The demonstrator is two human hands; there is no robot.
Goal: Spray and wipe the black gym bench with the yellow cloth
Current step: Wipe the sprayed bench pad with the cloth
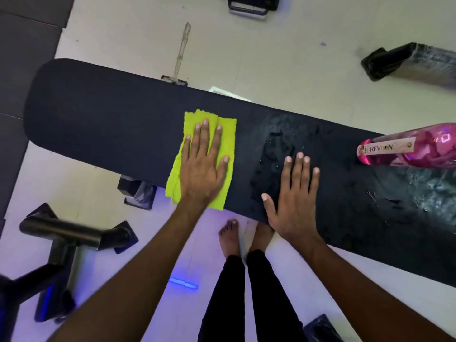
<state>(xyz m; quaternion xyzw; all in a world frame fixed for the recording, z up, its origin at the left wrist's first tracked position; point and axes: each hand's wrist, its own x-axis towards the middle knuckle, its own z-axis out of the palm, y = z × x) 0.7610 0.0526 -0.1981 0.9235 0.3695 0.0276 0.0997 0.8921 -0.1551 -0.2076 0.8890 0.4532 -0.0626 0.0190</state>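
Left hand (203, 166): flat, fingers straight and spread, palm pressing the yellow cloth (201, 157) onto the worktop (103, 114). Cloth is folded, lying across the middle of the black pad, its near edge hanging slightly past the pad's near side.

Right hand (294, 197): also flat and relaxed, resting bare on the pad just right of the cloth, holding nothing; appears to brace.

Pink spray bottle (409, 146): stands on the pad at far right, not held.

Wet droplets and streaks visible between right hand and bottle; left part of pad looks dry or matte.

Judgement: spraying done, wiping step in hand. Next move calls for sweeping the cloth rightward through the wet patch, with the right hand lifted clear.
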